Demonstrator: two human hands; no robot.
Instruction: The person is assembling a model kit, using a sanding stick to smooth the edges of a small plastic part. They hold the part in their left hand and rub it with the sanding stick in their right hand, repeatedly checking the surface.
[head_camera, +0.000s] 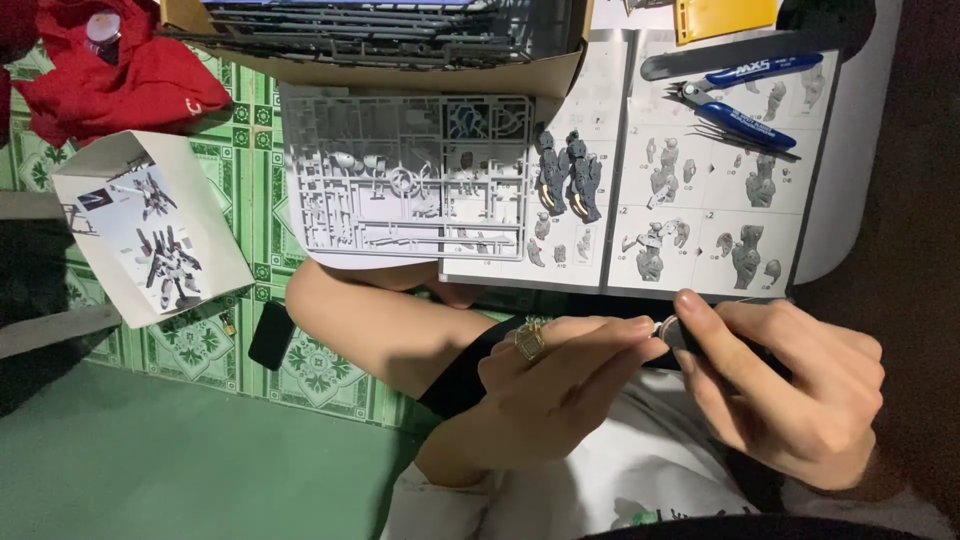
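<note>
Fingers of both hands meet over the lap in the head view: the left hand (560, 385), with a gold ring, and the right hand (790, 390) each pinch closed on one small grey part (668, 330) between the fingertips. It looks light, stiff and thin, likely easy to snap, so hold it by the edges. Ahead lie the open instruction sheet (700, 160), a grey parts frame (400, 175), dark built pieces (570, 175) and blue-handled nippers (740, 105); nothing blocks the hands.
</note>
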